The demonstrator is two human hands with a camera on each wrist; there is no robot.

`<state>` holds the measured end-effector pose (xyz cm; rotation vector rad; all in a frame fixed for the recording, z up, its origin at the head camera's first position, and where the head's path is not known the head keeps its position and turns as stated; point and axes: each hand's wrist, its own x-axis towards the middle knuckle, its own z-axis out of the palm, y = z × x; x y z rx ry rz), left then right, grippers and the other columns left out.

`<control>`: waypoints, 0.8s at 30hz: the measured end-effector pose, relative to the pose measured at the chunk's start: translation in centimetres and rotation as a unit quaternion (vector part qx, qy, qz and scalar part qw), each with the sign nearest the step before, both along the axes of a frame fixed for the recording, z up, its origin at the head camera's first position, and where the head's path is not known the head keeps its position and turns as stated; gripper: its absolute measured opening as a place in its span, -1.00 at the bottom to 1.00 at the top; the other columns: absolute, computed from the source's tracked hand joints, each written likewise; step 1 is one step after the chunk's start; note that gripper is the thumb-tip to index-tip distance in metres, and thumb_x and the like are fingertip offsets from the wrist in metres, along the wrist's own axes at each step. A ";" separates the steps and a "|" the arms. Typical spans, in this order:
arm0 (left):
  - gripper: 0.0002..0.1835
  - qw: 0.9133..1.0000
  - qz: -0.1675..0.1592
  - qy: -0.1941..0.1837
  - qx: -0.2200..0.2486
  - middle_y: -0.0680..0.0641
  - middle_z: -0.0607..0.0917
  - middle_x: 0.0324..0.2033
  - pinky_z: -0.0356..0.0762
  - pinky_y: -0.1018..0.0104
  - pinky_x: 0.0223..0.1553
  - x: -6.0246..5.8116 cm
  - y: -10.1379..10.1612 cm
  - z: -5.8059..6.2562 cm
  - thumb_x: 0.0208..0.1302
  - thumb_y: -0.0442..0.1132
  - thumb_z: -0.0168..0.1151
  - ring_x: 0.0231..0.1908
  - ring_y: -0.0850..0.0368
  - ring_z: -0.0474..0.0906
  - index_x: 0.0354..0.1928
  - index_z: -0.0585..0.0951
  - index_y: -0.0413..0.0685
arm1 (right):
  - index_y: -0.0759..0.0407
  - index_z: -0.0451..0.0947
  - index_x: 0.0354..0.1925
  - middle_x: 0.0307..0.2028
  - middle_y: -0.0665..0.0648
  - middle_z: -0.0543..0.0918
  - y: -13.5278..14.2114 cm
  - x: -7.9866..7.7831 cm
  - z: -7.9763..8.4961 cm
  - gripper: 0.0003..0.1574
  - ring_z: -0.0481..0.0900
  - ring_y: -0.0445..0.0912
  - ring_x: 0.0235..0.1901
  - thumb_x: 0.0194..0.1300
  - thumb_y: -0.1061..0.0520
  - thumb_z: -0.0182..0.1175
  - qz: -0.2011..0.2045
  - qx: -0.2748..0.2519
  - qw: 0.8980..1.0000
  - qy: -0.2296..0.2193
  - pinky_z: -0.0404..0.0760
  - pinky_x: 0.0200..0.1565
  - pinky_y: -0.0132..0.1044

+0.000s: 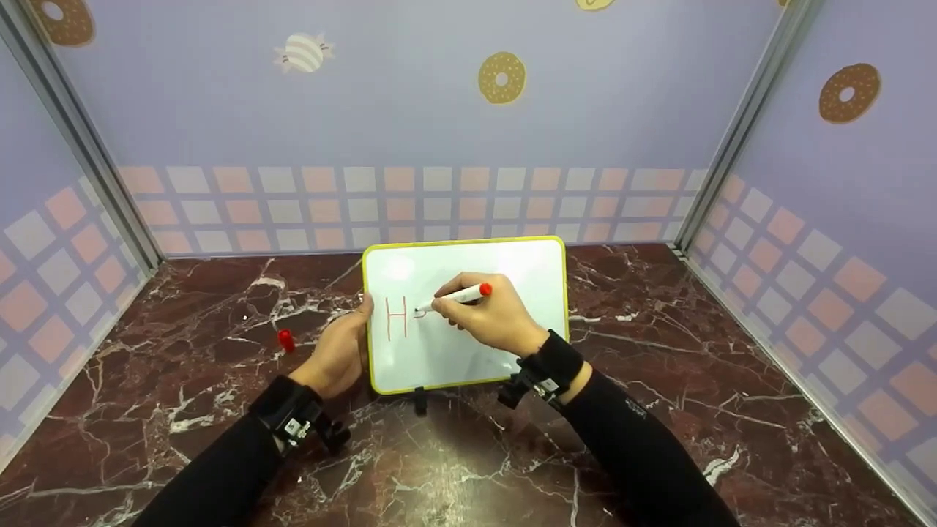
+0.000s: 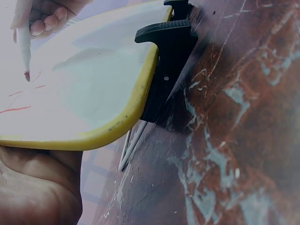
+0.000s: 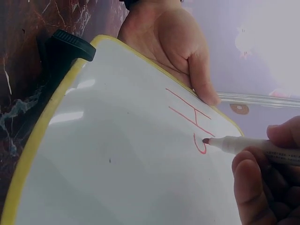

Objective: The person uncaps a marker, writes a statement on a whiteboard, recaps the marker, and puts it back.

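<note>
A small whiteboard (image 1: 468, 359) with a yellow rim leans back on a dark stand on the tabletop. A red letter H (image 1: 396, 316) and a short curved red stroke (image 3: 199, 145) beside it are drawn on its left part. My right hand (image 1: 494, 311) pinches a white marker (image 1: 463, 295) with a red end, its red tip at or just above the curved stroke. My left hand (image 1: 340, 351) grips the board's left edge; in the right wrist view its thumb (image 3: 202, 79) lies along the rim and its fingers are hidden behind the board.
A red marker cap (image 1: 285, 340) stands on the dark marbled table (image 1: 205, 366), left of the left hand. Black stand clips (image 2: 166, 65) hook over the board's lower edge. Patterned walls (image 1: 410, 110) enclose the back and both sides.
</note>
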<state>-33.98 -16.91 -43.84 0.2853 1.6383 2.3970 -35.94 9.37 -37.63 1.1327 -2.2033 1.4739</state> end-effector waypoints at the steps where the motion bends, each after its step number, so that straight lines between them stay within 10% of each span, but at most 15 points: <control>1: -0.21 1.000 0.001 0.000 0.000 -0.26 0.75 0.22 0.74 -0.09 0.23 0.0 0.0 0.0 0.82 0.24 -0.17 0.16 -0.14 0.75 0.59 0.38 -0.35 | 0.30 0.83 -0.19 -0.42 0.10 0.84 0.0 0.0 0.0 -0.95 0.70 -0.12 -0.53 0.45 0.31 0.44 0.001 0.002 1.000 0.001 0.66 -0.48 -0.36; 24: -0.20 1.000 -0.013 0.002 0.000 -0.25 0.78 0.14 0.77 -0.13 0.18 0.0 0.0 0.0 0.80 0.28 -0.20 0.12 -0.15 0.78 0.51 0.46 -0.35 | 0.26 0.84 -0.16 -0.44 0.11 0.82 0.1 0.0 -0.2 -0.90 0.68 -0.18 -0.54 0.48 0.21 0.46 0.027 0.051 0.998 -0.040 0.63 -0.47 -0.38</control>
